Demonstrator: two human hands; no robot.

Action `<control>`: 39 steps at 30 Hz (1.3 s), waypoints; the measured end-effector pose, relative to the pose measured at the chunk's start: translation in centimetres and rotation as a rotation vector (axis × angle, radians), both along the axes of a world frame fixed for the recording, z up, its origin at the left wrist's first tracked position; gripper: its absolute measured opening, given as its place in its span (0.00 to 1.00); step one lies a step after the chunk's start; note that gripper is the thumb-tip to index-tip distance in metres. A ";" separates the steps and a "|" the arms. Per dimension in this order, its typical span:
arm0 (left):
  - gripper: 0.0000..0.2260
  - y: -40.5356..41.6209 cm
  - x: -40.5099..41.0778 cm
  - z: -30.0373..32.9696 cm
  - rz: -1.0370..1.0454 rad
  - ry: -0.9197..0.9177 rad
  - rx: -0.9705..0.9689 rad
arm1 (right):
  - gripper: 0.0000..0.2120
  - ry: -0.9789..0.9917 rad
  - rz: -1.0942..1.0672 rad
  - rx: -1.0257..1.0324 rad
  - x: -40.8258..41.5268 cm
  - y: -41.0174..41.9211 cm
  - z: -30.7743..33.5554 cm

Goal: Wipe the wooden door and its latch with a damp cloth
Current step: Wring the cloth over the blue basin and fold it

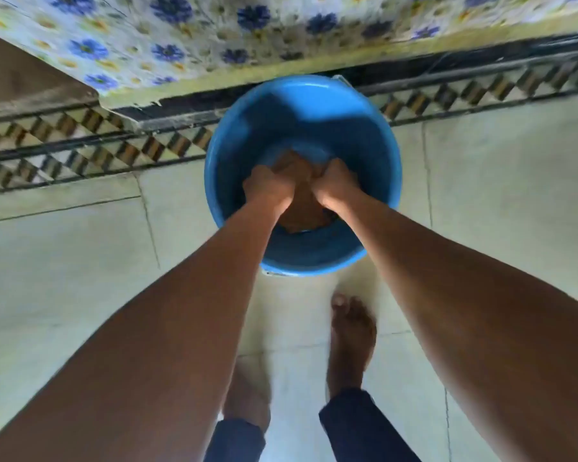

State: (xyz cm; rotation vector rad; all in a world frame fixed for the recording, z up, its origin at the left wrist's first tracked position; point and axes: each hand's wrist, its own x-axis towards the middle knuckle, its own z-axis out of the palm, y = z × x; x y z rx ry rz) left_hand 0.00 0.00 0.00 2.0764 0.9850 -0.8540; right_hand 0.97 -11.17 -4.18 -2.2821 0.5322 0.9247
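A blue plastic bucket (374, 155) stands on the pale tiled floor below me. Inside it hangs a brown cloth (302, 208), bunched between both fists. My left hand (267, 190) grips the cloth's left side and my right hand (336, 185) grips its right side, both closed tight and close together over the bucket's middle. The cloth's lower end droops toward the bucket's near wall. No latch is in view. A door panel covered in blue-flowered sheeting (187, 45) runs across the top.
A patterned brown and black tile border (80, 145) and a dark threshold (481, 61) lie beyond the bucket. My bare feet (352, 335) stand on the floor just behind the bucket. A brown surface (10, 71) shows at the far left.
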 end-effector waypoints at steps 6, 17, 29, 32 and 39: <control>0.22 -1.1 0.0 -4.1 0.245 -0.010 -0.089 | 0.19 0.119 0.001 0.011 1.7 0.8 -4.3; 0.17 -0.9 0.3 -5.3 0.340 0.033 -0.079 | 0.05 0.047 -0.077 0.043 2.0 0.3 -3.5; 0.18 3.4 -4.1 14.1 0.134 -0.352 -0.307 | 0.05 -0.016 -0.112 0.465 -0.8 -2.1 18.0; 0.19 5.6 -6.2 22.3 0.305 -0.440 -0.561 | 0.04 -0.067 -0.135 0.569 -2.4 -0.8 27.3; 0.14 10.5 -11.5 45.7 0.571 -0.495 -0.796 | 0.18 -0.263 -0.051 0.542 -6.9 4.8 51.2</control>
